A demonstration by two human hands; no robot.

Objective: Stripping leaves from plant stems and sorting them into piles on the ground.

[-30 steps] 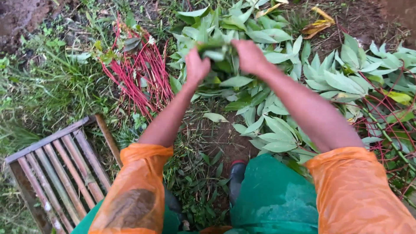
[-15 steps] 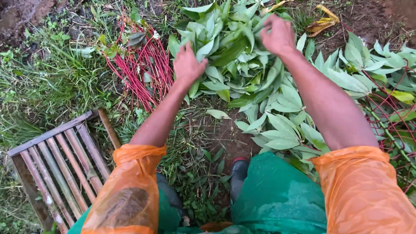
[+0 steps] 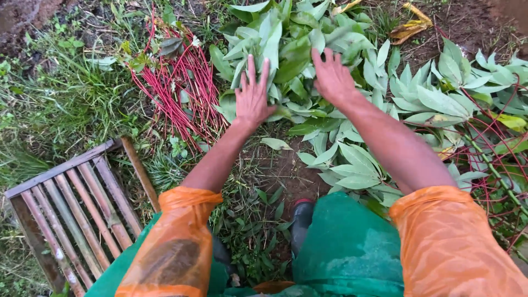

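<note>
A heap of long green leaves (image 3: 286, 49) lies on the ground in front of me. My left hand (image 3: 252, 99) rests flat on the heap's near left side, fingers spread, holding nothing. My right hand (image 3: 331, 77) presses flat on the heap's middle, fingers spread too. Both arms wear orange plastic sleeves (image 3: 176, 247). More loose leaves (image 3: 352, 165) spread beneath my right forearm toward my knees.
A bundle of stripped red stems (image 3: 176, 93) lies left of the heap. A slatted wooden stool (image 3: 71, 209) stands at lower left on grass. Leafy branches with red stalks (image 3: 473, 110) lie at right. My dark boot (image 3: 302, 220) shows below the green apron (image 3: 352, 247).
Both hands held a bunch of leaves above the heap, then lowered it onto the pile. Now they have let go and lie flat and spread on the leaves.
</note>
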